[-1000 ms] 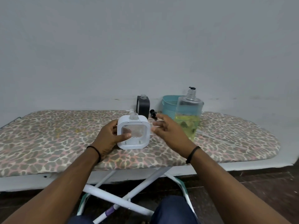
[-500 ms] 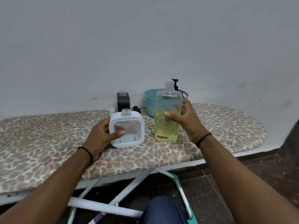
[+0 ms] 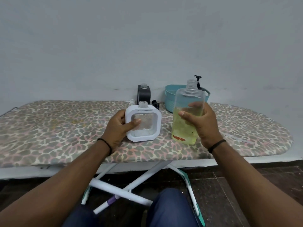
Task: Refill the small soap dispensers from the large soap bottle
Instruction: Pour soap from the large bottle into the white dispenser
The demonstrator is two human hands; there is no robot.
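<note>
Nearest the camera, a knee in dark blue trousers [image 3: 170, 208] shows at 6 o'clock, with the white crossed legs [image 3: 121, 192] of the ironing board just beyond it over dark floor tiles. The ironing board [image 3: 57, 128], covered in leopard-print cloth, spans the middle of the view.

The left hand [image 3: 117, 128], a black band at its wrist, grasps the white square soap dispenser [image 3: 143, 123] from its 9 o'clock side, thumb across the clear front window. The dispenser stands upright on the board with its neck uncapped.

At 3 o'clock of it, just beside, the right hand [image 3: 202, 122] is wrapped around the large soap bottle [image 3: 188, 112], fingers curled over the front. The bottle is uncapped, roughly upright, and holds yellow-green liquid in its lower half; whether its base touches the cloth cannot be told.

Farther back, at 12 o'clock of the white dispenser, stands a black soap dispenser [image 3: 144, 94], neck open, with a small black pump head [image 3: 155, 104] lying beside it. Behind the large bottle sits a teal basket [image 3: 170, 99] with a black pump [image 3: 198, 81] rising from it. A grey wall [image 3: 147, 38] closes the scene.
</note>
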